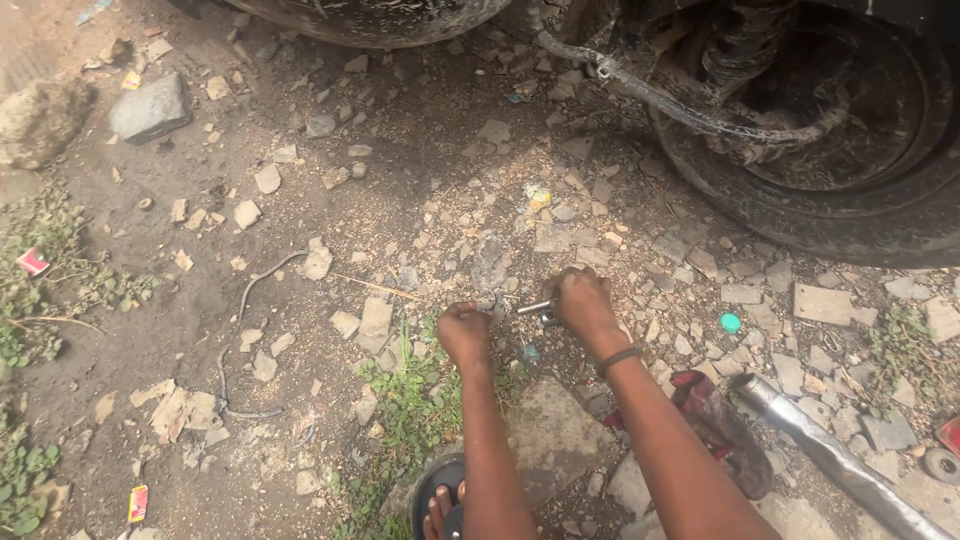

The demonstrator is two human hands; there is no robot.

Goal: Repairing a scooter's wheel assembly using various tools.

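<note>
At frame centre, the right hand (580,300) is clenched around a small metal tool (535,309); the left hand (464,333) is fisted beside it on stony ground (300,180).

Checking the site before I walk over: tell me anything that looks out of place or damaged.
A grimy hose hangs loose beside the tyre. A metal pipe and red rag lie on the rubble. The right hand holds a small metal tool.

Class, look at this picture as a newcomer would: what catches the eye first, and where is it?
Two bare hands meet at centre on stony ground: the right hand grips a small metal tool, the left hand is fisted beside it. A dark vehicle wheel fills the top right, and a metal pipe lies lower right.
</note>
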